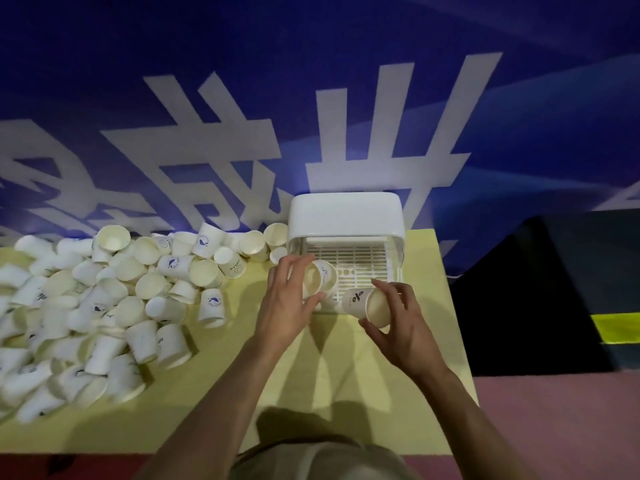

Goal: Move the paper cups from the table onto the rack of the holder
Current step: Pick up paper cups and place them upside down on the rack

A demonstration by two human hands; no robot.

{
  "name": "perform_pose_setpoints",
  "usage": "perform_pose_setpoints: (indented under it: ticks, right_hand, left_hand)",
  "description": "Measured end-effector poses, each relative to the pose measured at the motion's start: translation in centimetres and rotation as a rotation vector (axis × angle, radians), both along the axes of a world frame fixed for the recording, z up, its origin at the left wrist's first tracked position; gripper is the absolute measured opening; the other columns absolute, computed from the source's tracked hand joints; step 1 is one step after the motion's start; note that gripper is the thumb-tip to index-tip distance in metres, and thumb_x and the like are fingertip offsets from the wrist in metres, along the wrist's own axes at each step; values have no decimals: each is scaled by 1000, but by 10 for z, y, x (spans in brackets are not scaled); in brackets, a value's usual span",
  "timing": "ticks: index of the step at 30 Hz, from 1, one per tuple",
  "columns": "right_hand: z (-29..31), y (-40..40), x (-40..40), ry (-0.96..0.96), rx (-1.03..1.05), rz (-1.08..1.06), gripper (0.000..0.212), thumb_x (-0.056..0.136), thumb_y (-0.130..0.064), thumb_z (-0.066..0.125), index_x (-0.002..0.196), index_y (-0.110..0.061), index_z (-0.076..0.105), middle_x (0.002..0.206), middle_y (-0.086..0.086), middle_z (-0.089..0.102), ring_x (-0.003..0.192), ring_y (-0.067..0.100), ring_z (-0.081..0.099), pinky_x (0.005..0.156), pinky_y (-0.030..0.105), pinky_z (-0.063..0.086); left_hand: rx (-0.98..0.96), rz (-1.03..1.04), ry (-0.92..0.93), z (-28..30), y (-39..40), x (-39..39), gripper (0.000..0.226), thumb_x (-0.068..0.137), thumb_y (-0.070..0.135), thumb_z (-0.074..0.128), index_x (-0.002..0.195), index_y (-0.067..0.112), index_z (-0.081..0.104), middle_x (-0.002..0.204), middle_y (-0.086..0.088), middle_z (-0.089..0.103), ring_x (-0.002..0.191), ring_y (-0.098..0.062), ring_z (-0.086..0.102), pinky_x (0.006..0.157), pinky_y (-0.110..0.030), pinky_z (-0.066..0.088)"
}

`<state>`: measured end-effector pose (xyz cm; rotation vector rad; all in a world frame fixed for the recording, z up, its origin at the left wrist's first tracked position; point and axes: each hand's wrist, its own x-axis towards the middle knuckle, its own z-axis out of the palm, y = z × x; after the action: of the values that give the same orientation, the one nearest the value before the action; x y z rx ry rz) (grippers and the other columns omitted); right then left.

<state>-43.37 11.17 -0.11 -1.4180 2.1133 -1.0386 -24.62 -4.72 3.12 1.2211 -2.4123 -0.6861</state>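
Observation:
A white cup holder (pixel 346 216) with a raised lid stands at the back of the yellow table (pixel 311 393); its slatted rack (pixel 349 258) is bare. My left hand (pixel 284 306) grips a white paper cup (pixel 320 277) lying on its side over the rack's front left corner, mouth toward me. My right hand (pixel 401 327) holds a second paper cup (pixel 367 301), tilted sideways with a blue mark on it, just in front of the rack's front edge. A big heap of white paper cups (pixel 104 306) covers the table's left half.
A blue banner with large white characters (pixel 242 133) hangs right behind the table. The table's right edge runs near the holder, with a black block (pixel 540 289) and pink floor (pixel 554 427) beyond. Several cups (pixel 256 244) lie close against the holder's left side.

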Motion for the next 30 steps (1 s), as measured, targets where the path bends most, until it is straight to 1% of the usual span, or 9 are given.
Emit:
perform_pose_setpoints:
  ticks: [2, 6, 9, 12, 14, 18, 23, 27, 30]
  right_hand:
    - [-5, 1, -1, -24, -5, -2, 66, 88, -34, 79, 145, -33, 46, 134, -4, 41, 111, 15, 56, 87, 31, 57]
    - [-13, -1, -8, -54, -8, -24, 65, 87, -32, 80, 144, -35, 49, 137, -3, 38, 111, 19, 57, 87, 34, 59]
    - [-15, -2, -17, -50, -11, -29, 67, 86, -29, 81, 145, -34, 50, 139, -1, 38, 116, 21, 56, 92, 33, 56]
    - [-16, 0, -26, -50, -18, -37, 66, 86, -31, 80, 144, -36, 48, 139, -5, 38, 118, 15, 54, 91, 26, 53]
    - [-18, 3, -28, -59, -10, -37, 66, 86, -33, 79, 144, -39, 47, 140, -7, 37, 117, 12, 52, 91, 22, 52]
    - [-27, 10, -31, -64, 1, -17, 64, 88, -33, 76, 145, -35, 47, 141, -3, 37, 118, 15, 53, 92, 25, 53]
    - [-36, 11, -36, -89, -14, -45, 62, 89, -30, 75, 145, -32, 47, 139, -3, 38, 121, 9, 48, 95, 23, 52]
    - [-38, 10, -41, -84, 12, -31, 61, 90, -32, 74, 145, -32, 47, 140, -2, 38, 121, 16, 52, 93, 30, 56]
    - [-37, 8, -43, -70, 37, -29, 61, 91, -33, 74, 146, -32, 47, 142, 0, 39, 121, 18, 52, 90, 34, 58]
  left_hand:
    - [-36, -35, -54, -1, 0, -2, 62, 86, 29, 78, 141, 38, 50, 143, 8, 38, 129, -20, 43, 93, -35, 53]
    - [-80, -73, -140, -3, -3, -8, 53, 89, 26, 75, 136, 43, 55, 146, 8, 37, 127, -20, 43, 88, -31, 52]
    - [-82, -82, -154, -8, -5, -16, 47, 90, 24, 74, 132, 40, 60, 147, 2, 40, 126, -25, 44, 92, -36, 52]
    - [-65, -103, -175, -15, -7, -24, 43, 92, 23, 72, 131, 37, 62, 146, -2, 41, 127, -28, 45, 96, -40, 53]
    - [-59, -116, -201, -20, -7, -28, 43, 92, 22, 72, 131, 36, 61, 146, -3, 40, 128, -30, 44, 98, -42, 52]
    - [-25, -124, -268, -29, -10, -33, 47, 90, 25, 72, 133, 35, 55, 147, -3, 36, 130, -29, 42, 99, -42, 51]
    - [46, -168, -374, -44, -18, -33, 48, 96, 28, 66, 142, 33, 51, 152, -10, 33, 135, -32, 43, 109, -40, 43]
    - [143, -191, -424, -51, -25, -40, 48, 100, 29, 61, 146, 36, 46, 157, -10, 27, 140, -31, 39, 114, -39, 39]
    - [140, -184, -428, -54, -26, -46, 45, 103, 26, 54, 146, 38, 45, 158, -11, 23, 144, -31, 33, 113, -39, 40]
